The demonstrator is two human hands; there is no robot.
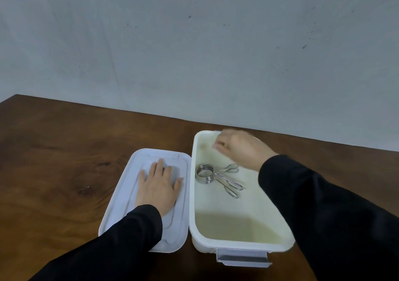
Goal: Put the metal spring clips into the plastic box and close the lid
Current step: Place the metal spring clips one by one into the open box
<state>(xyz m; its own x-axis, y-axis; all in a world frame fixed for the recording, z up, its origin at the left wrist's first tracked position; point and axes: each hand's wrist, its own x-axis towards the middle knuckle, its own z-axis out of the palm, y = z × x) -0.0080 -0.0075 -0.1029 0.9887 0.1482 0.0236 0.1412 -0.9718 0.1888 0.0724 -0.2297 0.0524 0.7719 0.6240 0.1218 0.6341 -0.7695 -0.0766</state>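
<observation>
Grey wall, brown wooden table [64, 151]. Spring clips [216, 176] lie mid-floor in the white box [237, 243]. My right hand [239, 146], blurred, grip unclear; left hand [158, 189] flat on the lid [129, 191]. I'd clear the right first, then lift the lid squarely.

The right hand [239, 146] is motion-blurred; whatever is pinched by its curled fingers [219, 145] cannot be told.

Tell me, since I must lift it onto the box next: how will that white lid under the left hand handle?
The lid looks like thin moulded plastic, so probably light and slightly flexible. It lies flat on the smooth wooden table, so it may slide if pushed rather than tip. Its raised rim should give the left hand fingers an edge to grip.
</observation>
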